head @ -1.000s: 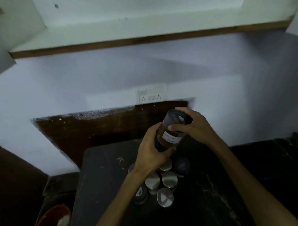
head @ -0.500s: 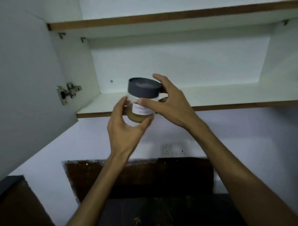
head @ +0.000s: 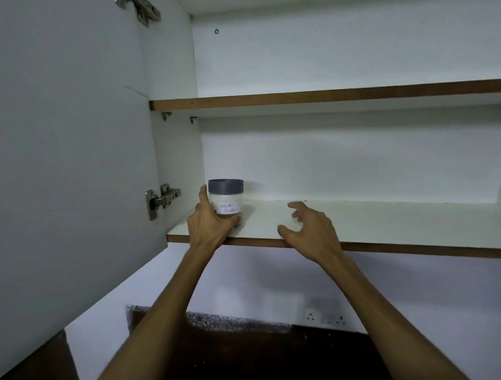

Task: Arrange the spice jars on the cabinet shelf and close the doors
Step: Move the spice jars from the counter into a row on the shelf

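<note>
A clear spice jar [head: 227, 199] with a dark grey lid and a white handwritten label stands upright at the left end of the lower cabinet shelf [head: 388, 221]. My left hand [head: 209, 223] wraps around its lower left side, thumb up along the glass. My right hand [head: 309, 227] hovers over the shelf's front edge to the right of the jar, fingers spread, holding nothing. The other jars are out of view.
The left cabinet door [head: 64, 157] stands wide open with two metal hinges [head: 160, 199]. An upper shelf [head: 325, 96] runs above. Below the cabinet are a white wall, a socket plate [head: 325, 318] and a dark backsplash [head: 250, 347].
The jar went from the counter up to the cabinet and now rests on the lower shelf. My right hand has let go of its lid and moved right; the view tilted upward.
</note>
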